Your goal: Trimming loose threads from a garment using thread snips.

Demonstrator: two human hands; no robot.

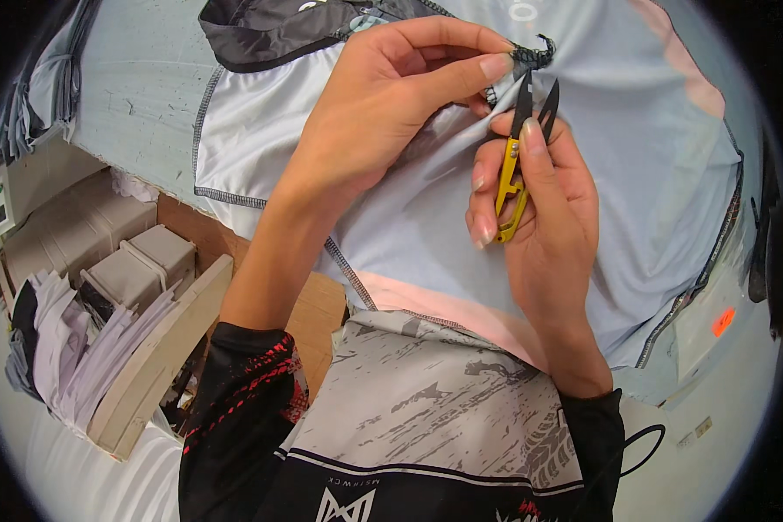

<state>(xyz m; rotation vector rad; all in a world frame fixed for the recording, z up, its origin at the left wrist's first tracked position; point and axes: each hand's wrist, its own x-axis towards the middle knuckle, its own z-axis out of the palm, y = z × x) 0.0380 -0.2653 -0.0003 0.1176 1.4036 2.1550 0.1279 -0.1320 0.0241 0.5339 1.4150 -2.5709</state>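
My left hand [391, 96] pinches the dark, thread-stitched seam end [532, 57] of a garment between thumb and forefinger. Just below it, my right hand [544, 183] is closed around yellow-handled thread snips [510, 178]. Their two black blades point up toward the seam end and stand slightly apart. Light grey-blue fabric [426, 217] with overlocked dark edges and pale pink bands spreads beneath both hands. A dark grey collar-like piece [270, 39] lies on it at the top.
A pale worktable [139, 113] carries the cloth. At the left, an open drawer [161, 365] holds folded white fabric [70, 348], beside a beige machine housing [78, 226]. Dark cloth bundles [52, 87] are at the upper left. An orange sticker [723, 322] shows at the right.
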